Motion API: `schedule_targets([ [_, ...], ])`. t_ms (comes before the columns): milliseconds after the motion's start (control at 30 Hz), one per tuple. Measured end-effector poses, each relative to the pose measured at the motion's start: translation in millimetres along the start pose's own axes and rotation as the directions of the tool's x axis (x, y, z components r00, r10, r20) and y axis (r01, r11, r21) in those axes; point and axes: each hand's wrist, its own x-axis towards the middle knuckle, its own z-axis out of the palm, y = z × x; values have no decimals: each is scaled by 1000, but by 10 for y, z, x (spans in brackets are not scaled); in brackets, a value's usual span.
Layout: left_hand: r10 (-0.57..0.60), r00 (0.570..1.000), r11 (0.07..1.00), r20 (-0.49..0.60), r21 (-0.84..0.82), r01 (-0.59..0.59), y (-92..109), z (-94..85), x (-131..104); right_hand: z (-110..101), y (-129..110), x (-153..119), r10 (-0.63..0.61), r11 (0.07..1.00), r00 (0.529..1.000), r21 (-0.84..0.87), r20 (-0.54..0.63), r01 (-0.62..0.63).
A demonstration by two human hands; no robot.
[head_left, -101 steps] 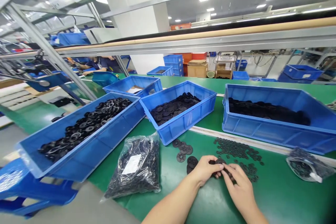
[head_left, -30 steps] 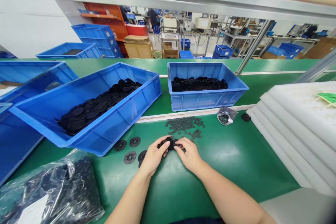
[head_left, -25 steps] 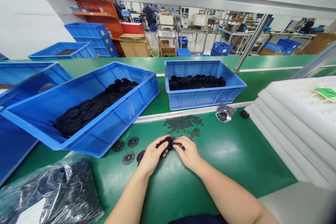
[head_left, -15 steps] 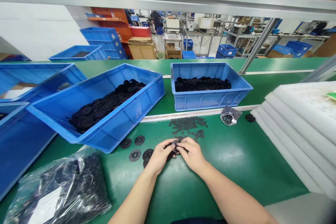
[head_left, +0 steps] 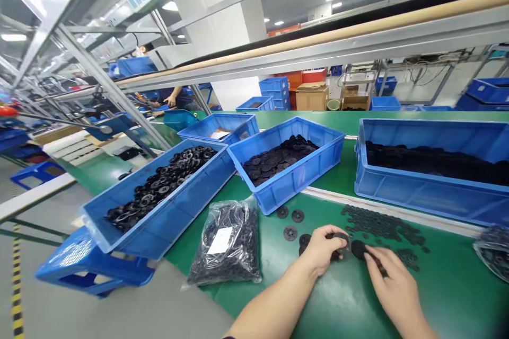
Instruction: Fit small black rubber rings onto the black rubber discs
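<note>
My left hand [head_left: 323, 250] is closed on a dark disc [head_left: 340, 241], over the green table. To its right, my right hand [head_left: 387, 275] pinches another black disc [head_left: 358, 249] between thumb and fingers. The two hands are apart. Beside my left hand, loose black discs lie on the table, one of them a ribbed disc [head_left: 290, 232]. Many small dark rings [head_left: 377, 222] are spread beyond my hands, with a smaller cluster [head_left: 409, 258] near my right fingers.
A clear bag of black parts [head_left: 226, 243] lies at the left. Blue bins of black parts stand behind: a left bin [head_left: 191, 209], a middle bin [head_left: 302, 175] and a right bin [head_left: 429, 185]. Another small bag [head_left: 495, 251] is at the right edge. A person's arm [head_left: 174, 96] shows far back.
The view has swung left, bringing the left bin and blue stool into sight. My hands, together before, have come apart, each with a disc.
</note>
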Motion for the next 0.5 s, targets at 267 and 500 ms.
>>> schedule_targets([
  [267,437,879,877,-188,307,-370,536,-63,-39,58,221,147,79,929,997,-361,-6,-76],
  [500,784,521,594,-338,653,-470,1887,-460,432,-166,52,310,368,852,922,-443,124,-280],
])
